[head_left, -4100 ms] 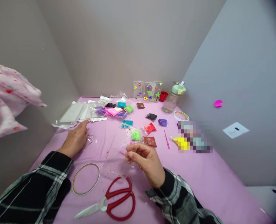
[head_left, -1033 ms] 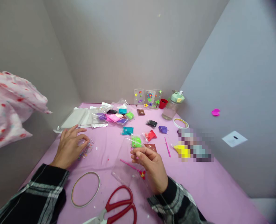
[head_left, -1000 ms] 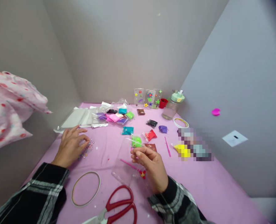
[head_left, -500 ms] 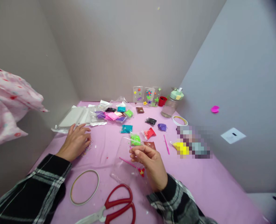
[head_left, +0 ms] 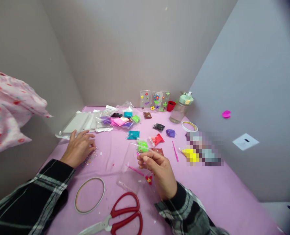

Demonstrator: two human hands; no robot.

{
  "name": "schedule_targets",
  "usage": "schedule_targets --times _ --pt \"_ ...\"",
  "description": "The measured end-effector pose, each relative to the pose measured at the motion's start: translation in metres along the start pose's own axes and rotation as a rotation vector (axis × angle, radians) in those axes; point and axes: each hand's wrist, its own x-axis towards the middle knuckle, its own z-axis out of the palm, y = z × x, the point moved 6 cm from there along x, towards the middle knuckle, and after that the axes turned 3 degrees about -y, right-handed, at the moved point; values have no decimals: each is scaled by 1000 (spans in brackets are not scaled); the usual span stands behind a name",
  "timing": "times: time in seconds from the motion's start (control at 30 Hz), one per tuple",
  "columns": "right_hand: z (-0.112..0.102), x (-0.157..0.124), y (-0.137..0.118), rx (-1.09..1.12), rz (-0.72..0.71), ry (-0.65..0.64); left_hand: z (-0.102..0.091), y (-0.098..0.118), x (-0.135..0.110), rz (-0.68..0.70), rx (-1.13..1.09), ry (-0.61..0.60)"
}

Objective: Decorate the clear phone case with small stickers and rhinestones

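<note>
Head view: right hand (head_left: 159, 171) pinches clear case (head_left: 127, 179); left hand (head_left: 79, 148), grip unclear, has spread near gems (head_left: 91, 158).

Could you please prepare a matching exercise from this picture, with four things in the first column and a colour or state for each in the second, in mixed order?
Things:
1. scissors
2. left hand
3. bottle
4. right hand

Descriptions:
A. holding a clear case
B. has red handles
C. next to small shiny beads
D. has a pale green lid

Pairs: 1-B, 2-C, 3-D, 4-A
</note>
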Motion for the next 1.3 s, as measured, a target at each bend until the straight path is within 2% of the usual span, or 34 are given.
schedule_targets --times 0.1,0.23,0.9,1.07,1.3 --pt "-1 1 -1 1 -9 0 0 -11 -1 -33 4 -15" --pt "-1 1 -2 -2 -12 -1 0 -13 -5 -30 31 -35" --pt "-2 1 -3 14 -26 -4 9 22 1 229 263 -66" --pt "-3 0 -5 19 -32 5 9 19 -7 180 256 -32" --pt "-4 0 -6 32 -27 11 4 -7 -18 39 182 5"
